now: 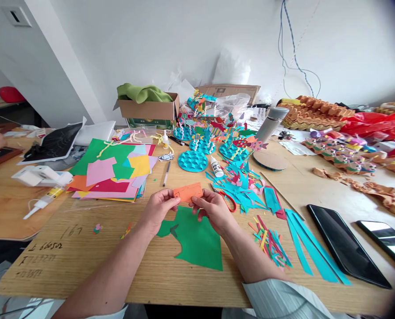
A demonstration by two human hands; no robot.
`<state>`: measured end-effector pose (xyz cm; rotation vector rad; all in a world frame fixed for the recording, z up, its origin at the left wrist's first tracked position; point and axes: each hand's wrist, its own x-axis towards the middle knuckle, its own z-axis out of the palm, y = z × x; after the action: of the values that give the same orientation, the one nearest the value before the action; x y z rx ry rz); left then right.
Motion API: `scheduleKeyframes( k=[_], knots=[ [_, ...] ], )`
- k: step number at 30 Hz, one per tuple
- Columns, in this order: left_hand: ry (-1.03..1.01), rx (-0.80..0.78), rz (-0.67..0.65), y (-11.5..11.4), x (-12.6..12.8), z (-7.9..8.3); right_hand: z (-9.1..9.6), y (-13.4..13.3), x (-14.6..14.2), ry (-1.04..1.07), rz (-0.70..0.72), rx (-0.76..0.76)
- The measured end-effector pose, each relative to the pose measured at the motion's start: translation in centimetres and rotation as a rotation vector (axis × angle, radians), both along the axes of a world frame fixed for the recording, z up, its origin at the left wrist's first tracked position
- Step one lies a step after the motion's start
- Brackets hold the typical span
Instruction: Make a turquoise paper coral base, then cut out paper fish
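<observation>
Left hand (158, 210) and right hand (216, 210) grasp an orange paper piece (187, 191)

Each hand pinches one end of the piece between thumb and fingers, holding it up over the table (171, 285), well in from the near edge; thin dark lines are drawn on it. Between the forearms, a green sheet (200, 243) with a ragged left side lies towards the near edge. Red-handled scissors (230, 202) rest just beside the right hand, which partly hides them, next to a heap of turquoise scraps (250, 195). To the right of the right forearm are a pile of small coloured strips (272, 244), some long blue strips (312, 248) and a black phone (346, 246). Stacked coloured papers (106, 187) lie towards the left edge, with a pen (166, 173) beside them. Handwritten figures (46, 247) mark the near left corner. Towards the far edge stand a glue bottle (216, 167), a turquoise disc (192, 161) and a cardboard box (147, 109) with green cloth (142, 93) on top.
</observation>
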<state>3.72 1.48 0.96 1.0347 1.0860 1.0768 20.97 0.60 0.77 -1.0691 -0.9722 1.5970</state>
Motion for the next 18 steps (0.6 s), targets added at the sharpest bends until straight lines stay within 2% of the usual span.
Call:
scheduleKeyframes(
  k=[3,9,18],
  knots=[
    [0.021,0.009,0.032,0.03,-0.01,0.08,0.05,0.01,0.02,-0.001,-0.015,-0.011],
    [0.032,0.002,0.054,-0.01,0.0,0.32,-0.3,0.23,0.23,0.007,-0.141,0.012],
    [-0.014,-0.025,0.029,0.0,0.04,0.38,-0.44,0.39,0.14,-0.01,-0.154,0.053]
  ],
)
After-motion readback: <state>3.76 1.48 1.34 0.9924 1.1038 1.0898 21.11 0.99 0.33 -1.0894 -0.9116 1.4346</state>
